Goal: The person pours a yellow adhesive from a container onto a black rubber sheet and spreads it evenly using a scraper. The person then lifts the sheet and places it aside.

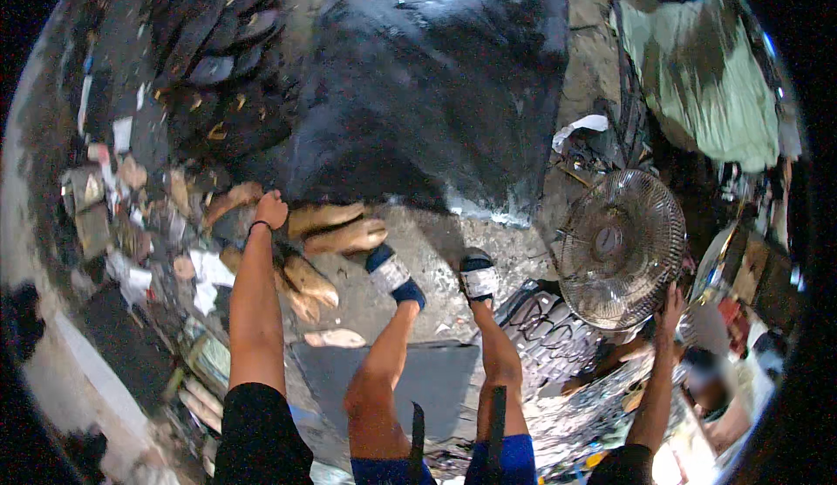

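Reaching down with the left hand (271,210), arm straight, right into the cluster of tan pieces (336,228) lying on the floor (427,241) at the near edge of the big black sheet (436,75). Knuckles up, fingers curled under, hard against the leftmost piece; impossible to tell from here whether clamped on it or only pressing. Meanwhile, out to the right, steadying with the right hand (671,300): fingers apart and stretched flat against the lower rim of the fan (621,245), gripping nothing, just resting on the wire guard. Standing between the two in sandals (392,274), toes just short of the sheet, grey mat (436,376) underfoot behind. More tan pieces fanned out just beside the left forearm, some touching one another, one lying alone near the mat's far corner. Up at the far left, a dark stack of soles (218,40); along the left edge of the floor, white scraps (209,271) and clutter. By the look of it, a pick-up step at its very start: reach made, hold not confirmed. Next move, as a judgement, calling for a firm close around one single piece and a straight lift clear of its neighbours, without dragging the crowded ones along, and with the right hand easy on the fan so as not to tip it.
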{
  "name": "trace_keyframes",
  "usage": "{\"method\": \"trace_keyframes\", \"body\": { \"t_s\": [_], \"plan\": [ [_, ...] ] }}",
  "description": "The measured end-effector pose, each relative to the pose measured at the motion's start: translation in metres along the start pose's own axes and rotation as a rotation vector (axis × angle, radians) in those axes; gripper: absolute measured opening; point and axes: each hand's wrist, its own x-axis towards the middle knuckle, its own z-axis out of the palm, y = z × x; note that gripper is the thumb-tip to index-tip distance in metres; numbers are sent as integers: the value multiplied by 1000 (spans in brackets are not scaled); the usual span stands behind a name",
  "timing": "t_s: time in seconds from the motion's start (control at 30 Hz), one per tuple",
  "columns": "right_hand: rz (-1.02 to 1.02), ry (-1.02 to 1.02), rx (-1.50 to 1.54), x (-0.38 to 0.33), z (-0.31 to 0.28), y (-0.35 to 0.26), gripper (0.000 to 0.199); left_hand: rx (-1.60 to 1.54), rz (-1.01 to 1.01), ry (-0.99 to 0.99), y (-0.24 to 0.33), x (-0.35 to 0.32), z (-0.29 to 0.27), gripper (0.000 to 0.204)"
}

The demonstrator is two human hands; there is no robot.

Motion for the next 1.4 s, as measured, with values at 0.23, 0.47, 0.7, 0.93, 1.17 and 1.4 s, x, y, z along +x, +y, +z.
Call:
{"method": "trace_keyframes", "body": {
  "t_s": [0.23, 0.47, 0.7, 0.93, 1.17, 1.4],
  "plan": [
    [-236, 310, -224, -86, -93, -170, 40, -519, -346, -132, 170, -342, 46, 15],
    [-123, -585, 572, -156, -49, -318, 38, -641, -719, -370, 185, -783, 108, 33],
    [-813, -786, 2, -114, 20, -441, 24, -1216, -1403, -95, 372, -906, 153, 27],
    [-1431, -1092, -471, -176, 162, -621, 30, -1741, -1658, 293, 474, -915, 104, 41],
    [-1876, -987, -575, -546, 160, -681, 50, -1989, -1823, 702, 523, -883, 123, 29],
    [-1631, -1262, -362, -589, 359, -658, 16, -2086, -2004, 942, 385, -895, 88, 39]
  ]
}}
